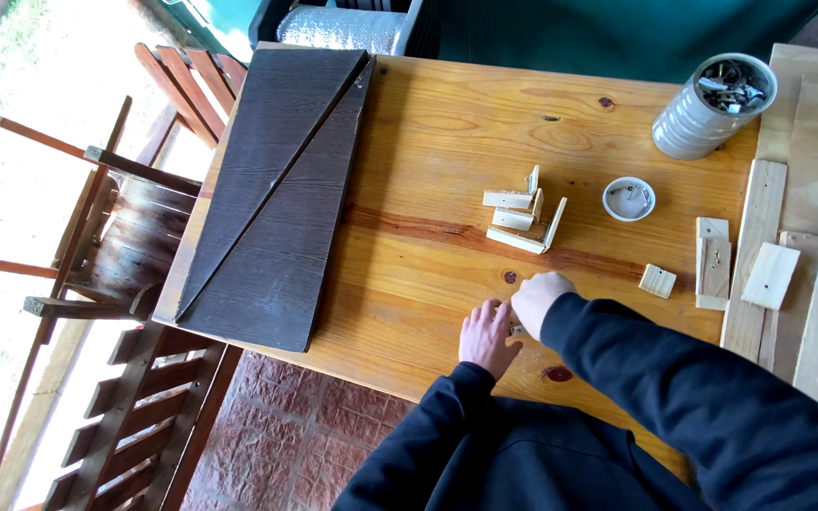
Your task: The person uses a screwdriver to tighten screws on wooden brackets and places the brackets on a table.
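My left hand (487, 336) and my right hand (539, 298) meet near the front edge of a pine table (428, 151), fingers closed around a small pale wooden piece (517, 330) that shows only between them. Both arms wear dark sleeves. Just beyond the hands stands a cluster of small light wood blocks (523, 213), some upright, some lying flat. A loose square block (657, 281) lies to the right of my right hand.
A large dark wooden panel (276, 189) with a diagonal groove covers the table's left end. A metal can of hardware (712, 106) and a small white cup (629, 199) sit far right. Pale planks (807, 246) lie along the right edge. Dark wooden chairs (115, 246) stand left.
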